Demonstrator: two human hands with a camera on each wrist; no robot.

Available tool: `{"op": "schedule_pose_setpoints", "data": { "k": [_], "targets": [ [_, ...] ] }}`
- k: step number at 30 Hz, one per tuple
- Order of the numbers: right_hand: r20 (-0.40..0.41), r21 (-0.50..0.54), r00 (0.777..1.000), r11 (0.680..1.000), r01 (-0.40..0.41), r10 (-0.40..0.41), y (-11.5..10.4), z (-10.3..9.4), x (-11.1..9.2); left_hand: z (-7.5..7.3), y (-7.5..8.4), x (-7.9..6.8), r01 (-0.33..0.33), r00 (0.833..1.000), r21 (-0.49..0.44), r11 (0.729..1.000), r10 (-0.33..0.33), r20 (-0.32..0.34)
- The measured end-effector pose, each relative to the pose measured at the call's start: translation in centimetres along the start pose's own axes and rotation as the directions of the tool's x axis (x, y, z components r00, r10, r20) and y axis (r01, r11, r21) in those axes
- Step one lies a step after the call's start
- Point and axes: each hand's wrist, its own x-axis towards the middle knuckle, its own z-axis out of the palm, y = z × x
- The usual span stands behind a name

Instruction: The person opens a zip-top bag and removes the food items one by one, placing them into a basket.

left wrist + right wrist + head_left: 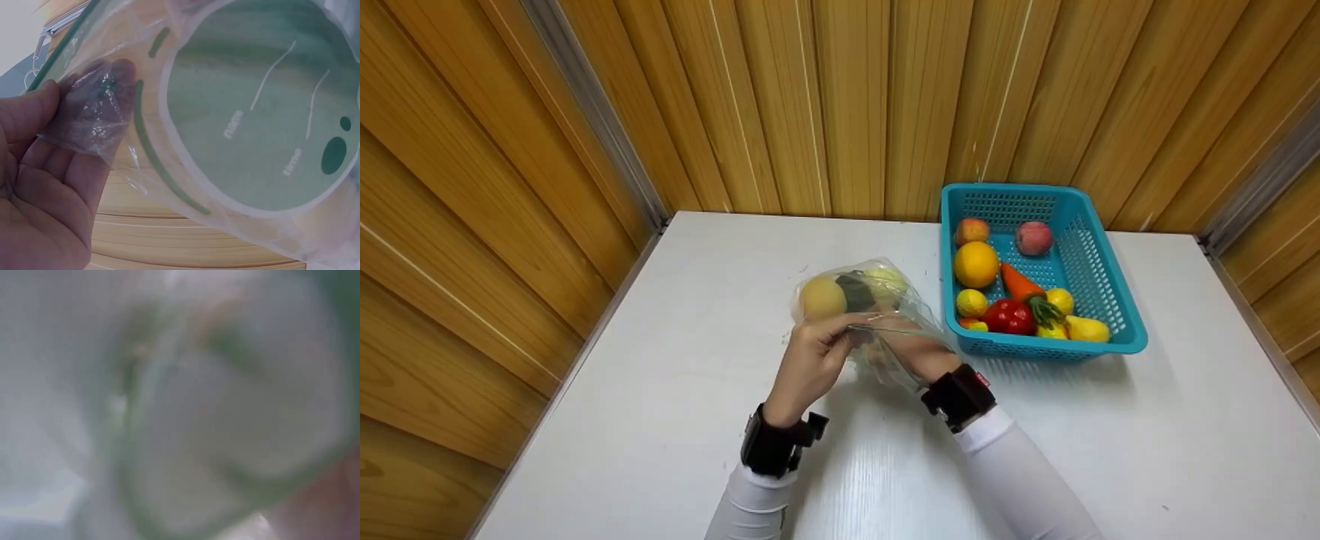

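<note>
My left hand [812, 361] pinches the open edge of a clear plastic zip bag [253, 146], its thumb on the near side of the film and the fingers behind. Green print with the words "name" and "time" covers the bag's face in the left wrist view. My right hand [913, 351] is inside the bag up to the wrist, its fingertips hidden behind film and produce; I cannot tell whether it holds anything. Within the bag lie a round yellowish fruit [823, 298], a dark green piece [853, 291] and a pale yellow-green piece [885, 282]. The right wrist view is blurred.
To the right of the bag stands a blue perforated basket [1035, 347]. It holds an orange [976, 264], a carrot [1020, 283], a red pepper [1009, 317], a peach [1034, 238] and several yellow fruits. Wood-panelled walls [847, 105] enclose the white table [660, 375].
</note>
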Motion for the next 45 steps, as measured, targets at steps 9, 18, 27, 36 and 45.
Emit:
{"op": "schedule_pose_setpoints", "data": {
  "k": [9, 18, 27, 36, 45],
  "targets": [
    [0.052, -0.473, 0.957, 0.837, 0.275, -0.285, -1.1, -1.8, -2.8, 0.0, 0.1, -0.2, -0.008, 1.0, -0.015, 1.0, 0.008, -0.004],
    [0.084, -0.299, 0.996, 0.954, 0.019, 0.007, -2.5, -3.2, -4.7, 0.1, 0.0, -0.3, 0.001, 1.0, -0.031, 1.0, -0.001, 0.0],
    [0.048, -0.256, 0.998, 0.966, 0.041, -0.029, -2.5, -4.9, -7.4, 0.1, 0.1, -0.4, 0.019, 1.0, -0.03, 0.999, -0.019, 0.006],
    [0.0, -0.216, 0.995, 0.971, 0.101, -0.104, -2.1, -6.5, -9.6, 0.2, 0.1, -0.3, 0.024, 1.0, -0.008, 1.0, -0.024, 0.003],
    [-0.015, -0.131, 0.99, 0.982, 0.139, -0.142, -1.8, -7.6, -10.3, 0.3, 0.2, -0.1, 0.02, 1.0, -0.009, 1.0, -0.02, 0.004]
  ]
}}
